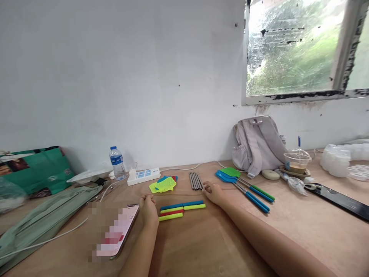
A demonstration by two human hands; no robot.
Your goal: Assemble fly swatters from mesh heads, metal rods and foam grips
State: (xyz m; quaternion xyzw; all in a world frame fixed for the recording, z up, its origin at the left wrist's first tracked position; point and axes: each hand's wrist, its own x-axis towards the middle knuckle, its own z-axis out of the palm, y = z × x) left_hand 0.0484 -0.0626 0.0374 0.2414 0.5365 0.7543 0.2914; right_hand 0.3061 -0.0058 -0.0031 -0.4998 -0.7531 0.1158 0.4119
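My left hand (148, 209) rests on the wooden table (201, 246) with its fingers curled, just left of several coloured handle grips (181, 210) in blue, green, red and yellow. My right hand (213, 192) lies on the table with fingers curled, touching the near end of a bundle of metal rods (195, 181). Small fly-swatter heads (163, 185) in yellow, blue and red lie behind my left hand. To the right of my right hand lie assembled fly swatters (245, 187) with blue and green heads and handles.
A phone (119, 231) lies beside my left forearm. At the back stand a water bottle (116, 162), a white power strip (143, 176), a grey backpack (258, 144) and a plastic cup (297, 161). Green bags (40, 169) sit left; white containers (337, 159) right.
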